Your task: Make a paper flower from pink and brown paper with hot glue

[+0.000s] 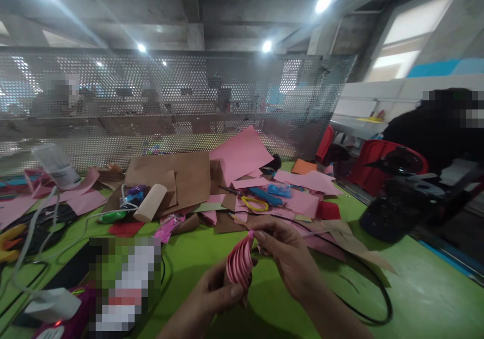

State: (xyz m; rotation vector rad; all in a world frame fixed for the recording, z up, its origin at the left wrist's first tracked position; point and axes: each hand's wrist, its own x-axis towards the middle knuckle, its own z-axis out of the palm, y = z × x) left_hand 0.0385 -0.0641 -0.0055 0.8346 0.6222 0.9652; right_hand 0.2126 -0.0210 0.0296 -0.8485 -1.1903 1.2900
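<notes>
My left hand (215, 293) pinches the lower part of a pink paper folded into a fan of pleats (239, 263), thumb pressed on its side. My right hand (287, 253) grips the top of the same pleated paper with closed fingertips. Both hands hover just above the green table (416, 288), near its front edge.
Loose pink sheets (242, 155), brown paper (181, 177), a cardboard tube (150, 203), yellow-handled scissors (254, 204) and blue items litter the table behind. Cables (370, 278) and a white charger (53, 303) lie around. A perforated metal screen (170, 102) stands behind; a person in black (434, 132) sits right.
</notes>
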